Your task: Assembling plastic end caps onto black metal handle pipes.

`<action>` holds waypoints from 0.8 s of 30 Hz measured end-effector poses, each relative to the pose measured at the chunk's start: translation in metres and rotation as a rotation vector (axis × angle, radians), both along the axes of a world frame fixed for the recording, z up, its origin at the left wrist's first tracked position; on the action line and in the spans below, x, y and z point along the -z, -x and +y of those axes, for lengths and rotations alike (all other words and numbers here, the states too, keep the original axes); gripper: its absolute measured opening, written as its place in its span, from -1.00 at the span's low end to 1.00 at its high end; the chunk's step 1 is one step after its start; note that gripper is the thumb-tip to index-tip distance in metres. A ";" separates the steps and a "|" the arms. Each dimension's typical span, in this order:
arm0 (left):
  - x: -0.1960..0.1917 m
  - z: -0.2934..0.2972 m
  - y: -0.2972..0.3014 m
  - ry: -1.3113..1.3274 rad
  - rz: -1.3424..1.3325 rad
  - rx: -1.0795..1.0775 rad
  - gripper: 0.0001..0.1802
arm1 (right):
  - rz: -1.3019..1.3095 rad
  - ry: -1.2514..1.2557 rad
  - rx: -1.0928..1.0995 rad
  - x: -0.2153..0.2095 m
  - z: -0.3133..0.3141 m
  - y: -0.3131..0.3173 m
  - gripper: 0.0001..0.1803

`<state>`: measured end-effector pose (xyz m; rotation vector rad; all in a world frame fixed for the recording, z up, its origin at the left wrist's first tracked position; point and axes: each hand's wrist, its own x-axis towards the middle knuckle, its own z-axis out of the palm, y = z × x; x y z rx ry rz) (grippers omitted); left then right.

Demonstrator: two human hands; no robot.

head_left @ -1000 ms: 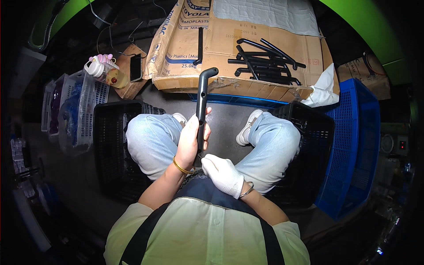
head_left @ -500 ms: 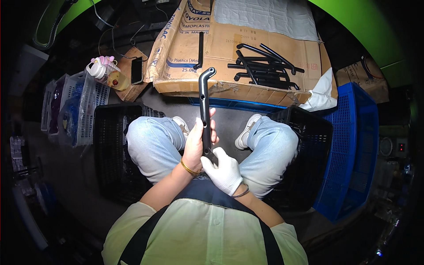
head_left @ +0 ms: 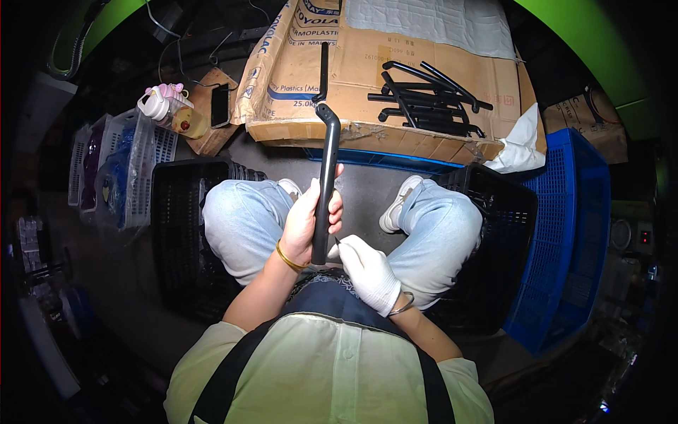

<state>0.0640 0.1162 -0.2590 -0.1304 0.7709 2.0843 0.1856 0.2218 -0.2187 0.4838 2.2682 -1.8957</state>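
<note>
A black tube with a bent, rounded far end stands lengthwise before me, its smooth side up. My left hand, bare, is wrapped round its lower half. Just right of the tube's near end is my right hand in a white glove, its fingers pinched together and apart from the tube. A small dark tip sticks out between those fingers; its kind cannot be made out. Beyond the held tube, a similar single tube lies on the cardboard, with a heap of black tubes to its right.
Black crates flank my legs, and blue crates stand at the right. To the left are clear-lined baskets, a drink bottle and a phone. White sheeting covers the cardboard's far part.
The tube has been turned, so the holes along its side no longer show. My right hand has come away from its near end, slightly rightward.
</note>
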 end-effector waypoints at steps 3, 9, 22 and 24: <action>-0.003 0.003 -0.003 0.015 0.012 0.032 -0.46 | 0.087 -0.081 -0.039 0.016 0.000 -0.003 -0.77; -0.004 0.004 -0.005 0.020 0.077 0.053 -0.44 | 0.053 -0.094 -0.085 0.018 -0.001 -0.002 -0.78; -0.007 0.006 -0.011 0.100 0.198 0.113 -0.43 | 0.138 -0.174 -0.273 0.026 0.010 -0.004 -0.73; -0.006 0.007 -0.011 0.105 0.223 0.099 -0.43 | 0.020 -0.073 -0.235 0.027 0.009 -0.004 -0.72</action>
